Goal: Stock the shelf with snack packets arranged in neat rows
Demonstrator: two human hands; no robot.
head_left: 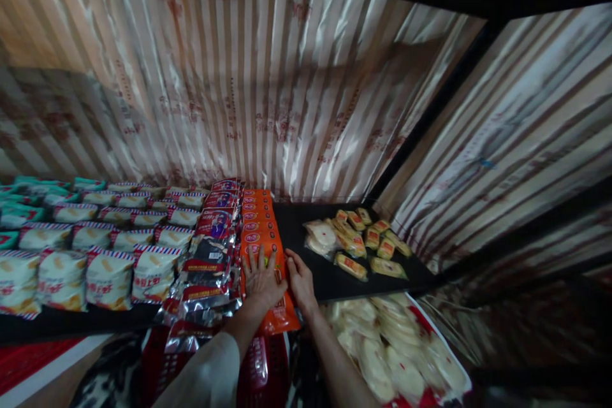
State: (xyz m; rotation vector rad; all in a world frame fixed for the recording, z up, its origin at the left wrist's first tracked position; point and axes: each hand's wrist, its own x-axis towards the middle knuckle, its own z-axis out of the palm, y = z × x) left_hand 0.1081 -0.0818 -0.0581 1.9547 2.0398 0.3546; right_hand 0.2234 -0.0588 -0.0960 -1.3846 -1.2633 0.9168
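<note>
A row of overlapping orange snack packets point(261, 229) lies on the black shelf, running from the back toward me. My left hand point(262, 277) rests flat on the nearer packets, its fingers spread. At the right edge of the same row is my right hand point(300, 277), fingers together and slightly bent, with nothing visibly held. Its fingertips are at the side of the packets; whether they touch is hard to make out. Left of the orange row are overlapping dark red and silver packets point(210, 255). The front orange packet reaches past the shelf's edge.
White puffed snack bags point(108, 277) stand in rows on the left, with green bags point(21, 213) behind. Small yellow packs point(351, 266) and a clear pack of pale discs point(321, 239) lie on the black shelf point(291, 220). A tray point(461, 373) of wrapped pale food sits below right.
</note>
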